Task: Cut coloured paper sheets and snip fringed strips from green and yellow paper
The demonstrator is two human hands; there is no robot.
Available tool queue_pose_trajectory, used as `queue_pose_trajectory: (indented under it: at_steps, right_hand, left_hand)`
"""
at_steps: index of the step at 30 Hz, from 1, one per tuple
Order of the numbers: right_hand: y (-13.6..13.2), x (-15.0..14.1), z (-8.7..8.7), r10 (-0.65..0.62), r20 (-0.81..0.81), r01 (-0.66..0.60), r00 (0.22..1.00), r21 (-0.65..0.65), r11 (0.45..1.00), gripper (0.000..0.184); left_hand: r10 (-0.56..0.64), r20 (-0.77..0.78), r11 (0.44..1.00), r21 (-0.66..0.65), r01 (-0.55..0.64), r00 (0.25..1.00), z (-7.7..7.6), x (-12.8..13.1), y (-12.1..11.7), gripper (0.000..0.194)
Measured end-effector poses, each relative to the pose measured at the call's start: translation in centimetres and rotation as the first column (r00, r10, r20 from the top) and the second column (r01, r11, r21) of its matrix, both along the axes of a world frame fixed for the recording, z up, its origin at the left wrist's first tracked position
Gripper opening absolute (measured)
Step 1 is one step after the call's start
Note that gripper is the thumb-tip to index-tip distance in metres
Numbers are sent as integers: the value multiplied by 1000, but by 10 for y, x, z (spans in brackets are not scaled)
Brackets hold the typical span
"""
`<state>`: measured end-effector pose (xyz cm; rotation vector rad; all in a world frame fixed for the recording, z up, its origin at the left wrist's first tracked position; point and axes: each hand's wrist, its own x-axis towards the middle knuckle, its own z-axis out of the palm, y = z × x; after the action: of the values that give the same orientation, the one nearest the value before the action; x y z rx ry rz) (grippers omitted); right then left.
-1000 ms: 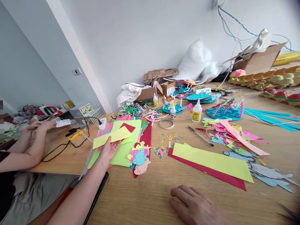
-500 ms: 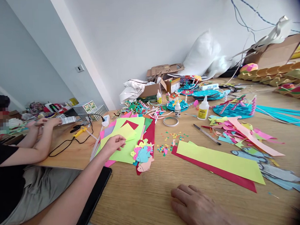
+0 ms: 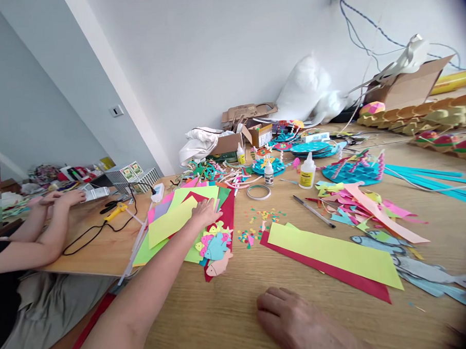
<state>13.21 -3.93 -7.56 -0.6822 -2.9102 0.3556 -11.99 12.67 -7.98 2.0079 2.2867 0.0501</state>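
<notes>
My left hand [image 3: 206, 212] lies across the right part of a pile of coloured paper, its fingers spread and pointing away from me. Beside it on the pile are a yellow-green sheet [image 3: 171, 221] and a dark red sheet [image 3: 227, 205]. Just below the hand sit several fish-shaped paper cutouts, among them a blue fish [image 3: 216, 247] and a peach fish [image 3: 219, 264]. My right hand [image 3: 287, 316] rests palm down on the wooden table, fingers loosely bent and holding nothing. To its upper right, a long yellow-green strip [image 3: 332, 252] overlaps a red strip [image 3: 361, 287].
Small paper bits [image 3: 251, 237] lie mid-table near a tape roll [image 3: 258, 192], a pen [image 3: 314, 211] and a glue bottle [image 3: 307, 171]. Paper scraps [image 3: 344, 203] and grey fish cutouts [image 3: 426, 270] are at right. Another person's arms [image 3: 52, 228] are at left, by a yellow glue gun [image 3: 114, 212].
My left hand has moved right across the paper pile and its fingers have spread. The yellow-green sheet near it now lies differently, further left. My right hand stays on the table.
</notes>
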Motion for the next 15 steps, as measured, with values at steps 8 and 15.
queue_pose_trajectory:
  at_steps: [8, 15]
  right_hand:
    - [0, 3, 8, -12, -18, 11, 1000, -79, 997, 13]
    - [1, 3, -1, -1, -58, -5, 998, -100, 995, 17]
  left_hand:
    - [-36, -44, 998, -56, 34, 998, -6, -13, 12, 42]
    - [-117, -11, 991, -69, 116, 993, 7, -9, 7, 47]
